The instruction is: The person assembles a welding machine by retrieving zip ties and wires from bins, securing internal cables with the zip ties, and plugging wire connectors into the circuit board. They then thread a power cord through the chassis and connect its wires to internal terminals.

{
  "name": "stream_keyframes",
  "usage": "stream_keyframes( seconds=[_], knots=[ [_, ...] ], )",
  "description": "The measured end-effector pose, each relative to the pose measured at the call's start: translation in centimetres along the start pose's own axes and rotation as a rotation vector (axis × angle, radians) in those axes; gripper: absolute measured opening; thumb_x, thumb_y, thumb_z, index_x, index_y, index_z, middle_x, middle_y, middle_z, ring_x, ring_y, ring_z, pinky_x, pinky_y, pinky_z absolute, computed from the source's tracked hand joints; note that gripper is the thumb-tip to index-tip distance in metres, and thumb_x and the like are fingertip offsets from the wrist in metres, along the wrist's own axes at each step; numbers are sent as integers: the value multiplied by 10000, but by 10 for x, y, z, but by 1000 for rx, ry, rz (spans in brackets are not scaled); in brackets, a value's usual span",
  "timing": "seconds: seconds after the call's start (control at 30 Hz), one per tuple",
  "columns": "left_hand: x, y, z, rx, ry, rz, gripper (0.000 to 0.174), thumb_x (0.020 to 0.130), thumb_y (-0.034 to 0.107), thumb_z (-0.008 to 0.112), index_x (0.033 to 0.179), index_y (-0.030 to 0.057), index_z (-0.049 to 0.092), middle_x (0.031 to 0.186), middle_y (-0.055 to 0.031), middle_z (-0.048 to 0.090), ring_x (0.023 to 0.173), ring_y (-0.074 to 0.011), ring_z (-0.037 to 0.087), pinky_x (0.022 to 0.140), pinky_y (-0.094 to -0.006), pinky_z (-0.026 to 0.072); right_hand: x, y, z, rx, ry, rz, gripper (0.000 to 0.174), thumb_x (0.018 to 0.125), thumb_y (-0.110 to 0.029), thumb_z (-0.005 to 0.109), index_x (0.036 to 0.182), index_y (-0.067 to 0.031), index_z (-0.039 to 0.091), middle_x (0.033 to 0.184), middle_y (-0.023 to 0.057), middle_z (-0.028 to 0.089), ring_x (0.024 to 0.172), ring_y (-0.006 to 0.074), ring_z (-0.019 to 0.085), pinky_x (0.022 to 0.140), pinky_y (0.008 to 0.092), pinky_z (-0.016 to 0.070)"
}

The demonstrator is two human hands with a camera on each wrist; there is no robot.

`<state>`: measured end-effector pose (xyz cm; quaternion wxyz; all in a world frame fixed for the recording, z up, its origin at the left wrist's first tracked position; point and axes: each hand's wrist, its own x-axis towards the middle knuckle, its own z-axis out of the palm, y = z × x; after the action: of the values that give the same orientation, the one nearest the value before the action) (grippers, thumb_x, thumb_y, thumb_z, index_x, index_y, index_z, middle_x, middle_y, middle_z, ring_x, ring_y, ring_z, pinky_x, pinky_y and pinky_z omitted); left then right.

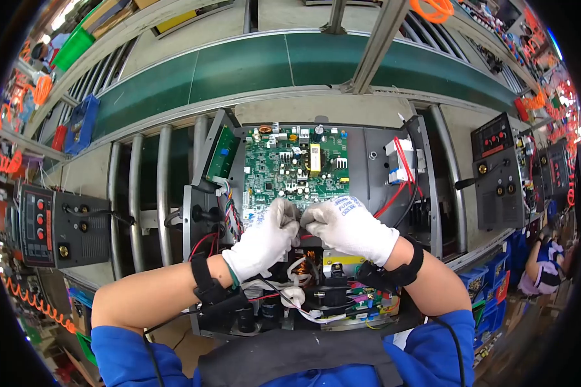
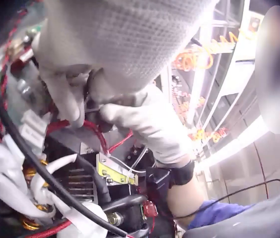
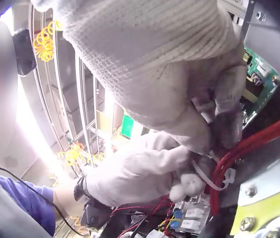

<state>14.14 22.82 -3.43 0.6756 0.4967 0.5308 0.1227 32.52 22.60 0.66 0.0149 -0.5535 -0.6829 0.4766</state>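
Observation:
Both hands wear white knit gloves and meet at the front edge of a green circuit board (image 1: 265,169) in an opened metal-cased machine. The left hand (image 1: 265,240) and right hand (image 1: 350,227) have curled fingers, their tips close together. In the right wrist view a thin white cable tie (image 3: 210,182) loops by a bundle of red cables (image 3: 259,143), its ends running to the fingertips of both hands, which pinch it. Gloves partly hide the grip. Under the fingers in the left wrist view, the red wires (image 2: 96,133) bend downward.
Below the hands lie copper coils (image 1: 311,263), white-sleeved cables (image 1: 297,293) and a yellow-labelled bracket (image 1: 345,261). The casing's side panels (image 1: 432,193) rise at either side. Similar machines stand left (image 1: 55,226) and right (image 1: 497,174), with metal rollers (image 1: 164,193) underneath and a green conveyor (image 1: 239,68) behind.

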Motion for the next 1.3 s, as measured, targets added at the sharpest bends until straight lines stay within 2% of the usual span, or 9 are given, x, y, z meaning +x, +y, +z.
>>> stream_keyframes(
  seconds=[0.03,0.07,0.13,0.17,0.23,0.33,0.5,0.97,1.3],
  knots=[
    [4,-8,1,-7,5,64,404,917,19,503,1299,-16,376,815,-45,596,674,-103,608,563,-228,485,2,4,3,-12,-6,-1,180,874,-157,572,991,-84,689,779,119,668,665,203,664,629,327,516],
    [2,-10,1,-15,9,66,404,917,19,503,1299,-16,376,815,-45,596,674,-103,608,563,-228,485,5,14,9,-35,84,-87,195,879,-150,573,1009,-64,690,778,114,673,639,178,650,615,311,510],
    [-2,-12,-3,7,-31,128,611,893,1,527,1439,-21,255,795,-38,594,644,-91,585,553,-229,478,9,23,14,-55,172,-174,209,884,-142,574,1027,-43,691,777,109,677,613,152,635,601,296,504],
    [-4,-12,-4,6,-32,126,611,893,1,527,1439,-21,255,795,-38,594,644,-91,585,553,-229,478,10,24,14,51,113,-127,215,886,-130,571,1035,-28,687,791,101,683,627,139,639,601,290,503],
    [-9,-10,-6,22,-114,125,794,861,-10,570,1513,-3,117,767,-29,587,634,-74,560,558,-228,471,11,22,10,158,54,-75,220,888,-118,568,1043,-12,683,805,93,689,641,126,643,600,284,502],
    [-11,-6,-5,85,-103,185,867,838,-11,604,1525,10,75,753,-20,578,633,-65,539,577,-223,469,9,13,4,345,-48,113,268,872,-127,581,1090,-1,673,872,162,699,640,195,689,647,329,532],
    [-13,-3,-5,234,-101,251,890,827,-11,620,1531,24,77,766,-17,574,669,-73,543,613,-225,479,9,16,6,487,-28,113,243,892,-102,562,1060,42,663,884,100,698,677,132,671,616,269,516],
    [-9,-1,-6,383,-132,239,880,836,-2,614,1536,42,81,787,-16,541,712,-80,538,647,-230,484,9,21,3,501,-64,41,248,905,-112,564,1062,60,650,913,110,687,705,137,675,622,263,508],
    [-10,-4,-8,321,-132,279,879,844,6,616,1537,52,78,779,-20,573,662,-66,545,595,-220,484,9,21,2,493,-63,22,230,910,-114,560,1034,61,644,897,111,682,714,149,687,613,268,503]
  ],
)
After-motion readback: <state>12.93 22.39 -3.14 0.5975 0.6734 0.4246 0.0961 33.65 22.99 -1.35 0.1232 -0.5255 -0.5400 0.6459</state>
